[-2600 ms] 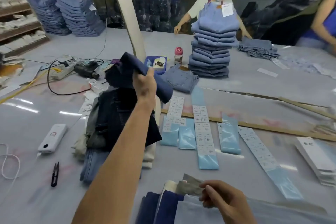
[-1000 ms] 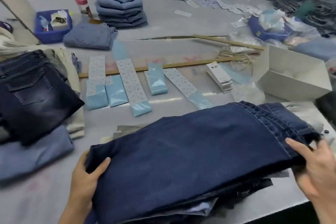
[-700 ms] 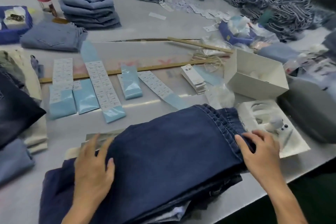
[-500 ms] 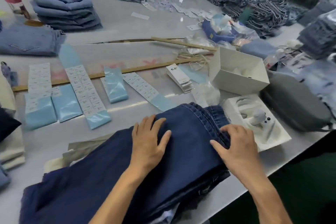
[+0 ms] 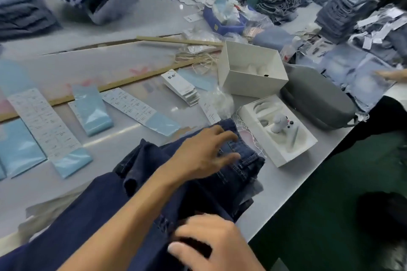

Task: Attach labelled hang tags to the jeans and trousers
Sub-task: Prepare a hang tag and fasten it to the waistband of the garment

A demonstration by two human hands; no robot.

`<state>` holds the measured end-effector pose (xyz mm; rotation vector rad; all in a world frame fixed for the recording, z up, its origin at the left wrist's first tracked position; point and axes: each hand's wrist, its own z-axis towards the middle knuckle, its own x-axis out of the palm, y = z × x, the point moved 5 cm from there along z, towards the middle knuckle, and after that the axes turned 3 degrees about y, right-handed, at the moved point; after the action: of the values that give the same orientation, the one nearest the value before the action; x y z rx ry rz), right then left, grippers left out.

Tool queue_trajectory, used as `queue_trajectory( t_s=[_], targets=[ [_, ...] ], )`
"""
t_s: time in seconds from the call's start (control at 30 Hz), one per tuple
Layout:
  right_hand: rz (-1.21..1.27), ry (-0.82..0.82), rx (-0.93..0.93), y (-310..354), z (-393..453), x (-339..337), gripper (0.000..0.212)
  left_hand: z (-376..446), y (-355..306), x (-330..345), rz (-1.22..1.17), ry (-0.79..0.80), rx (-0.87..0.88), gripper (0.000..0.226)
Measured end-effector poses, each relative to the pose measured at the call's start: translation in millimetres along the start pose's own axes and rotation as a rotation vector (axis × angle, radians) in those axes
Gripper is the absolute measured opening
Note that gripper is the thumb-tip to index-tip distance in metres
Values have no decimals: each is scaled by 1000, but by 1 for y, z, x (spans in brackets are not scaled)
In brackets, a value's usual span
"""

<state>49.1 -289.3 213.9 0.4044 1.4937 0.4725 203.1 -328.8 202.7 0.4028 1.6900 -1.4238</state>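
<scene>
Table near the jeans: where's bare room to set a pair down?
Bare table lies beyond the wooden strip, and a narrower patch between the label sheets and dark jeans. Crowded right: white box, tray, grey case.

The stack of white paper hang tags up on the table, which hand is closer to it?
Left. The left hand rests on the dark blue jeans just below the stack of white paper hang tags; the right hand grips the jeans at the table's near edge, farther away.
</scene>
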Motion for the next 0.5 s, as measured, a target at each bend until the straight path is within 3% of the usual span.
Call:
queue_trajectory(
  t_s=[0.07, 0.13, 0.2, 0.27, 0.37, 0.5],
  targets=[
    [258, -332, 172, -36, -6, -39, 15, -2, -7, 29, -4, -31, 47, 41],
    [58, -613, 392, -78, -10, -76, 30, -3, 2, 40, -92, -141, -8, 31],
    [-45, -496, 653, -118, 0, -91, 61, -6, 13, 35, -343, -298, -88, 15],
    [-6, -306, 776, -141, 10, -86, 60, -8, 22, 26, -521, -435, -161, 5],
    [-97, -422, 589, -115, 15, -90, 34, -11, 26, 20, -754, -462, -287, 9],
    [-160, -462, 152, -55, 14, -67, 38, -13, 23, 20, -895, -381, -438, 50]
  ],
)
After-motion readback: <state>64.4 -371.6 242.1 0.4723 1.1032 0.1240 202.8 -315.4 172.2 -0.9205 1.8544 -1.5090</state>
